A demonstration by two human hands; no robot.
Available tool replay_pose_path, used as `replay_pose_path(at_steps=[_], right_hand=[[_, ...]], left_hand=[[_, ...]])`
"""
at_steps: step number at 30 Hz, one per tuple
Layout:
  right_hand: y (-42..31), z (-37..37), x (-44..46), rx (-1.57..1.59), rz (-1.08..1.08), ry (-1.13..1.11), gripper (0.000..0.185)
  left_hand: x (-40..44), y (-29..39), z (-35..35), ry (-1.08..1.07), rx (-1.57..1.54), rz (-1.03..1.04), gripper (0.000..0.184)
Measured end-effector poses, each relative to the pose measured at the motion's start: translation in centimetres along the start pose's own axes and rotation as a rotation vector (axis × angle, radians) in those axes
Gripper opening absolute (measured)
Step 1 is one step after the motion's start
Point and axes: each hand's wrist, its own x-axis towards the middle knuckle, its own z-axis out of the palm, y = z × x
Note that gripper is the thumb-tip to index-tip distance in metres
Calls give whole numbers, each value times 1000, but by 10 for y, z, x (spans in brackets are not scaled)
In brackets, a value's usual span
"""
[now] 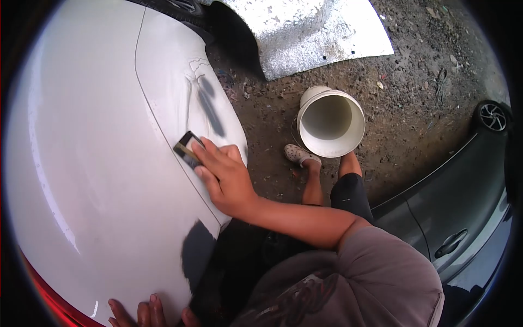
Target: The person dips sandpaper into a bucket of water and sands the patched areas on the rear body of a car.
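Observation:
My right hand (231, 182) is closed around a small dark block with a tan edge (187, 150). The block lies against the white car body panel (109, 136), next to a curved panel seam. Just beyond the hand, the panel has cracked, wrinkled paint and a grey smeared patch (210, 109). Nearer me, a dark grey patch (199, 253) covers the panel's lower edge. At the bottom left, my left hand (144, 315) rests on the white panel with its fingers apart, holding nothing; its palm is out of view.
A white bucket (332, 122) stands on the dirt ground beside my foot in a clog (299, 155). A silvery sheet (321, 38) lies at the top near a car wheel. On the right is a dark car (436, 201). A red light (49, 300) edges the lower left.

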Motion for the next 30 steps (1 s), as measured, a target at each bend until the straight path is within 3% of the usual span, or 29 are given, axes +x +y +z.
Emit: replay_pose_path(at_steps=[2, 4, 6, 9, 11, 13, 15, 17, 19, 22, 26, 28, 30], right_hand=[[9, 5, 4, 27, -16, 4, 44], [43, 19, 64, -130, -89, 92, 43], [68, 31, 128, -171, -3, 160, 42], [66, 22, 105, -149, 50, 136, 42], [38, 6, 37, -151, -74, 33, 47], [10, -5, -9, -49, -36, -29, 47], [16, -2, 0, 2, -41, -36, 47], [51, 17, 66, -164, -111, 93, 44], [78, 30, 126, -159, -31, 159, 40], [65, 16, 96, -157, -37, 125, 41], [29, -13, -14, -108, -46, -42, 47], [32, -17, -21, -86, -113, -59, 50], [64, 0, 36, -180, -129, 38, 46]], left_hand=[[1, 3, -1, -2, -2, -28, 43], [3, 6, 0, 20, -21, -51, 43], [4, 6, 1, 37, -19, -47, 43], [2, 2, 5, 84, -26, -31, 43], [3, 4, 9, 96, -30, -29, 43], [1, 4, 6, 68, -25, -66, 43], [2, 5, 6, 70, -19, -65, 43], [3, 5, 8, 78, -16, -57, 43], [1, 2, 12, 122, -39, -39, 44], [-1, 1, 15, 146, -30, -31, 44], [-1, 0, 6, 54, 4, -30, 44], [2, 2, 8, 89, -10, -36, 44], [5, 6, 8, 95, -15, -44, 44]])
